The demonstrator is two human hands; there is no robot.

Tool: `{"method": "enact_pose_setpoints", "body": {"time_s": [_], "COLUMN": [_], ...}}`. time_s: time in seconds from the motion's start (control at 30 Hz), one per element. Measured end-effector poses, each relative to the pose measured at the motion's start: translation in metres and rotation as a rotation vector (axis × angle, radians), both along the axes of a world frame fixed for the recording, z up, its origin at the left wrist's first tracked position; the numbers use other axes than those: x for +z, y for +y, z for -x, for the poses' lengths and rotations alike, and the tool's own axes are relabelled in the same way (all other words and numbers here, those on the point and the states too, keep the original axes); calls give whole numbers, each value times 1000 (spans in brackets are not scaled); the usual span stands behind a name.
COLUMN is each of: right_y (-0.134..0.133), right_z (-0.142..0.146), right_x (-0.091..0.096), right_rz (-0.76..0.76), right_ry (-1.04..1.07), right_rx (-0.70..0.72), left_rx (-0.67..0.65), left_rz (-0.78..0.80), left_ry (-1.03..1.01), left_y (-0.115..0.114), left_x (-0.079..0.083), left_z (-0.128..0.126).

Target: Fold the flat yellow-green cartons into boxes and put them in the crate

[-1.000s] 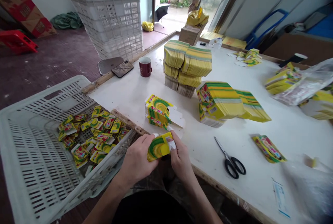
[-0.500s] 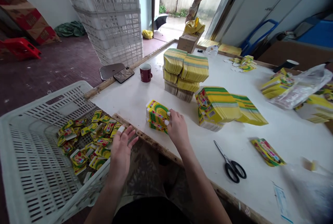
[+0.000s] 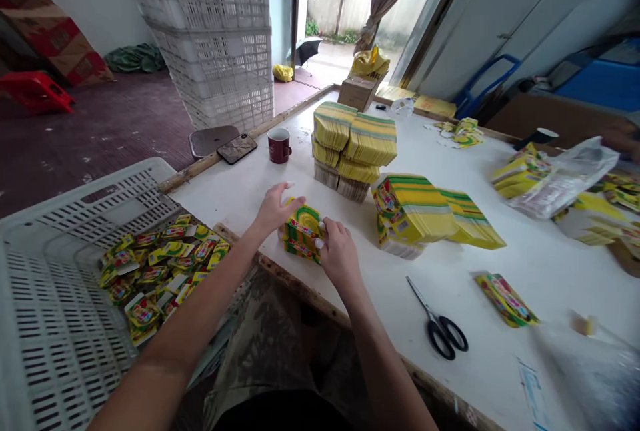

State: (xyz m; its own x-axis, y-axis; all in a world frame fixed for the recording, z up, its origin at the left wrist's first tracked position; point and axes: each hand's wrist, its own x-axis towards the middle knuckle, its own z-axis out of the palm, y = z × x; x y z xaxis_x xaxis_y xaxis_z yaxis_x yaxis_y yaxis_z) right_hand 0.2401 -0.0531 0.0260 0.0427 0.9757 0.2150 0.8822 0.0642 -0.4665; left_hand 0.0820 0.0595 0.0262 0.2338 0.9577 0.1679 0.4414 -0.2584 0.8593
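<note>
A small stack of flat yellow-green cartons [image 3: 303, 234] lies near the front edge of the white table [image 3: 250, 184]. My left hand [image 3: 274, 207] rests on its far left corner, fingers curled over the top carton. My right hand [image 3: 338, 251] presses against the stack's right side, fingers bent around the edge. Left of the table a white plastic crate [image 3: 75, 217] holds several folded yellow boxes [image 3: 160, 267].
Tall bundles of flat cartons [image 3: 355, 144] and a slumped pile [image 3: 425, 207] stand behind the hands. Black scissors [image 3: 440, 324] lie to the right, a red mug [image 3: 279, 145] and phone [image 3: 236, 148] at the back left. Stacked white crates [image 3: 220, 31] stand beyond.
The folded box I held a second ago is gone from my hands. My right hand went to the small stack first; my left hand has now joined it from over the crate.
</note>
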Motion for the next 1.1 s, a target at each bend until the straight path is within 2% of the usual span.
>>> {"method": "enact_pose_setpoints", "body": {"time_s": [0.13, 0.23, 0.3, 0.4, 0.63, 0.77, 0.93, 1.1], "right_y": [-1, -1, -1, 0, -3, -14, -29, -32], "right_z": [-4, -5, -6, -7, -10, -16, -20, -18], "right_x": [-1, -1, 0, 1, 6, 13, 12, 8], "right_rz": [-3, -5, -5, 0, 16, 22, 1, 32], "right_ry": [4, 14, 18, 19, 11, 9, 35, 91], "right_rx": [25, 45, 56, 70, 105, 133, 138, 87], "left_rx": [-441, -713, -808, -854, -874, -822, -740, -727], "left_rz": [18, -66, -163, -197, -107, -152, -284, -289], "left_ry": [262, 740, 1020, 1113, 983, 955, 885, 885], "left_y": [20, 20, 18, 17, 18, -1, -29, -34], "left_x": [24, 35, 37, 35, 37, 37, 26, 20], "left_z": [-9, -17, -23, -30, -28, -26, -33, -42]}}
